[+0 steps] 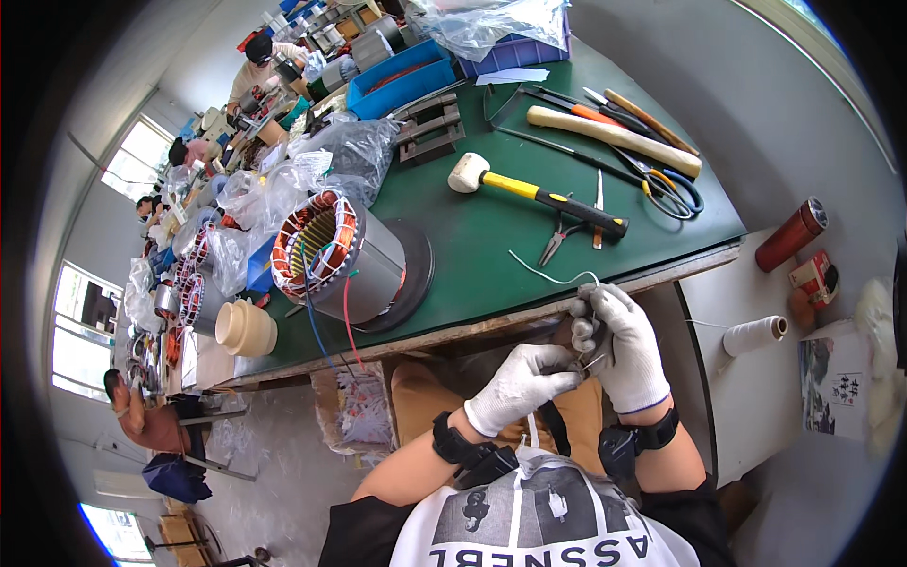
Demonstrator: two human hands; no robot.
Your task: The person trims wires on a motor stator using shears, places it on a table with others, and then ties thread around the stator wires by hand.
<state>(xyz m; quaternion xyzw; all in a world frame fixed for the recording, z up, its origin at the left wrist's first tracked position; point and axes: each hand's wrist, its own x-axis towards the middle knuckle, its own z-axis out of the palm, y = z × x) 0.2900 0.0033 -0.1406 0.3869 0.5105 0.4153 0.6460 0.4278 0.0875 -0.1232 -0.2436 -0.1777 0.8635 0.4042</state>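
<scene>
Trailing from the fabric-gloved right hand (631,354), thin pale cord (546,276) curves.

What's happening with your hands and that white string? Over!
Left hand, right hand: gloved, close together. White string: curving from right hand over green bench. Pliers: lying beyond string, not touching it.

Knitted cloth gloves (631,354) are showing a matt weave while a smooth green tabletop (491,241) is taking a dull sheen above its rough wooden edge (680,266). A stator (378,269) is wearing a smooth grey metal casing; crumpled plastic bags (364,156) are glinting, and a red flask (789,236) is shining glossy.
</scene>
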